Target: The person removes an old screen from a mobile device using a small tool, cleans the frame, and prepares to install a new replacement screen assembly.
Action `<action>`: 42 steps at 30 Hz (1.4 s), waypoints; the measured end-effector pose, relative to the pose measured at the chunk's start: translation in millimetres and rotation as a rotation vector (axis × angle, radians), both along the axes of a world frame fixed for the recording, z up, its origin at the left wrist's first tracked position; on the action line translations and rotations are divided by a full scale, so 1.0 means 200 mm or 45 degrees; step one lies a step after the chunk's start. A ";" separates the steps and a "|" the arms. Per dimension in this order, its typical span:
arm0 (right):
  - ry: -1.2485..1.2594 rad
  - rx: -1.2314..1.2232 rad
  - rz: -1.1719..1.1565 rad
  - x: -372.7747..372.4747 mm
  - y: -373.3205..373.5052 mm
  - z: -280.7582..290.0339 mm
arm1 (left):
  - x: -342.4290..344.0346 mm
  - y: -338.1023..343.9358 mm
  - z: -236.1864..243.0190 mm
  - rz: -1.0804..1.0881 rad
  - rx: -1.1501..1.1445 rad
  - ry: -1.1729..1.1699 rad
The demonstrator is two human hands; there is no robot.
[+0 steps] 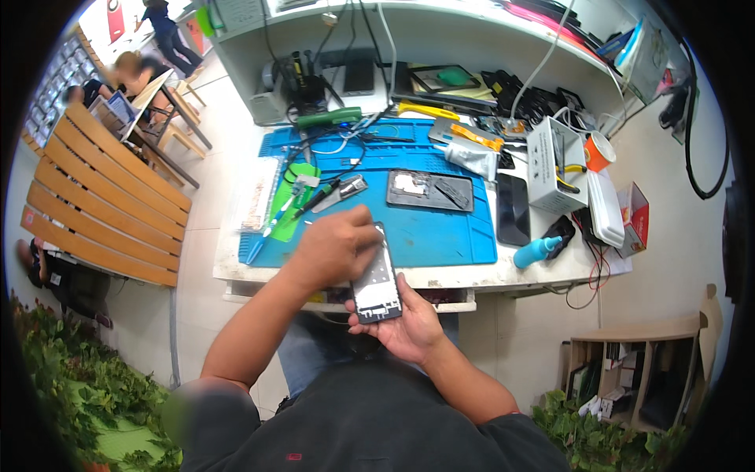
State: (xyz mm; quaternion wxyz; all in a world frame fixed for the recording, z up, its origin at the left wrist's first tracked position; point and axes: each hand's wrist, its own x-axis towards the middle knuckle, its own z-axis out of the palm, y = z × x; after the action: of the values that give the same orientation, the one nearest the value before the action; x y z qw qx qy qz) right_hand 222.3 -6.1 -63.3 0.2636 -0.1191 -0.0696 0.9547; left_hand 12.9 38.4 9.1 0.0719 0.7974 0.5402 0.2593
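Note:
My right hand is palm up below the bench edge, its fingers and thumb around a phone frame with a black rim and a silvery white inner face. Over the frame's upper end is my left hand, fingers curled and pressed together. A small pale tip shows beside its knuckles, but what the fingers pinch is hidden. Just beyond lies an opened phone part on the blue work mat, with a dark strip on it. A black-and-green pen-shaped tool and a toothbrush lie to the left.
A green-handled tool, a white tube and cables crowd the mat's far side. At right stand a dark phone, a white box and a blue bottle. A slatted wooden bench and people are at far left.

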 end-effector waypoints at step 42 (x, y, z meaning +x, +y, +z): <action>-0.840 0.615 -0.111 0.20 0.39 0.25 | -0.14 -0.02 0.15 0.096 -0.246 -0.502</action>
State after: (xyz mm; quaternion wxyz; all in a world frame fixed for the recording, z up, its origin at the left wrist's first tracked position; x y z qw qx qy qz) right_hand 261.6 71.9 -13.3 0.2879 -0.3563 -0.3673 0.8095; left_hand -15.3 35.1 38.2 0.2423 0.6999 0.5675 0.3597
